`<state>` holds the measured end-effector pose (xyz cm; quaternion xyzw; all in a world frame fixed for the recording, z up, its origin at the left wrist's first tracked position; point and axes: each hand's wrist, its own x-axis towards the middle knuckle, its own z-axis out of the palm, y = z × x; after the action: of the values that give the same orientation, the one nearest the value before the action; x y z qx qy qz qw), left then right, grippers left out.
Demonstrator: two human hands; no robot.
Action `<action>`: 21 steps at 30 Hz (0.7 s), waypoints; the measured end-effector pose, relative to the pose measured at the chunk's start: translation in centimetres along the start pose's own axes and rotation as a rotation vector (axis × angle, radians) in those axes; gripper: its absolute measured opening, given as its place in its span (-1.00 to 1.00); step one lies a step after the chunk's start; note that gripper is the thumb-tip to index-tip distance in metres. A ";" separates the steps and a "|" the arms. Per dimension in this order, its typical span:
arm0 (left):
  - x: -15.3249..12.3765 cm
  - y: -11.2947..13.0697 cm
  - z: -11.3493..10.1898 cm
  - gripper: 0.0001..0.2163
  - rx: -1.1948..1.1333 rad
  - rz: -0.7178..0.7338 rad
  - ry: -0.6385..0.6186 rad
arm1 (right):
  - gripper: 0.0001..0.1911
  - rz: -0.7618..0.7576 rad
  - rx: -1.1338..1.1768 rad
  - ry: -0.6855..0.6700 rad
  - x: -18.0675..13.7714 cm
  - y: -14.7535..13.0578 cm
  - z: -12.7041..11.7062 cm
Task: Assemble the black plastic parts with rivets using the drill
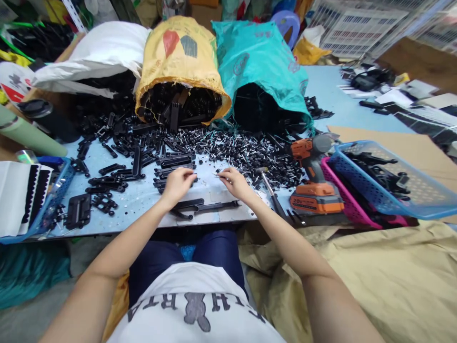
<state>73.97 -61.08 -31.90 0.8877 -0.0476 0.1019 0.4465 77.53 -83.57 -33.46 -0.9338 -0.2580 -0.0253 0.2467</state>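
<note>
My left hand (178,185) is closed in a pinch at the right end of a row of long black plastic arms (174,160). A small dark piece shows at its fingertips, too small to name. My right hand (234,184), a short way to the right, pinches a thin, shiny screw-like piece (216,174). Below both hands, black plastic bars (217,206) lie along the table's front edge. Behind them spreads a heap of loose screws and small black parts (228,145). A hammer (270,186) lies to the right of my right hand.
An orange cordless drill (314,176) stands right, beside blue (392,190) and pink baskets (352,200). White (103,45), yellow (182,52) and teal sacks (260,57) of black parts line the back. At left are a blue basket (59,190) and a dark cup (50,119).
</note>
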 end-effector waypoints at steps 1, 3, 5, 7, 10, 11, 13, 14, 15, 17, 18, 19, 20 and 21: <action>-1.7 -0.9 -1.3 -0.79 -0.196 -0.153 0.092 | -0.79 -0.048 0.101 -0.005 -0.8 -0.8 -0.1; -5.1 -2.5 -3.3 -0.67 -0.508 -0.453 0.199 | -0.82 -0.101 0.222 -0.077 -1.7 -2.5 -0.2; -7.8 -3.6 -4.5 -0.58 -0.716 -0.657 0.242 | -0.86 -0.113 0.244 -0.171 -2.0 -4.1 -0.2; -9.4 -4.1 -4.9 -0.55 -0.801 -0.735 0.253 | -0.87 -0.131 0.179 -0.251 -1.7 -5.5 -0.2; -10.1 -4.0 -4.9 -0.59 -0.726 -0.695 0.235 | -0.85 -0.202 -0.025 -0.349 -1.1 -7.3 -0.3; -10.1 -4.0 -4.9 -0.61 -0.677 -0.671 0.204 | -0.84 -0.232 -0.094 -0.386 -0.9 -7.9 -0.4; -9.8 -4.1 -4.8 -0.65 -0.573 -0.613 0.130 | -0.83 -0.277 -0.185 -0.456 -0.5 -8.8 -0.4; -9.6 -4.3 -4.8 -0.66 -0.515 -0.578 0.105 | -0.84 -0.284 -0.202 -0.481 -0.3 -9.1 -0.4; -9.5 -4.6 -4.7 -0.67 -0.456 -0.543 0.096 | -0.85 -0.279 -0.202 -0.498 -0.1 -9.2 -0.4; -9.5 -5.4 -4.5 -0.67 -0.366 -0.497 0.100 | -0.86 -0.231 -0.174 -0.504 0.3 -9.3 -0.5; -9.5 -5.8 -4.4 -0.66 -0.340 -0.487 0.096 | -0.85 -0.197 -0.157 -0.494 0.4 -9.2 -0.6; -9.6 -6.2 -4.4 -0.65 -0.325 -0.485 0.081 | -0.84 -0.166 -0.144 -0.481 0.5 -9.0 -0.7; -9.7 -6.5 -4.3 -0.65 -0.311 -0.483 0.058 | -0.83 -0.148 -0.136 -0.471 0.5 -8.8 -0.8; -9.9 -6.7 -4.4 -0.65 -0.283 -0.471 0.038 | -0.83 -0.141 -0.140 -0.465 0.4 -8.7 -0.8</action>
<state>64.93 -53.68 -36.80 0.8011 0.1547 0.0044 0.5782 73.62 -77.28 -28.77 -0.9091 -0.3697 0.1553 0.1130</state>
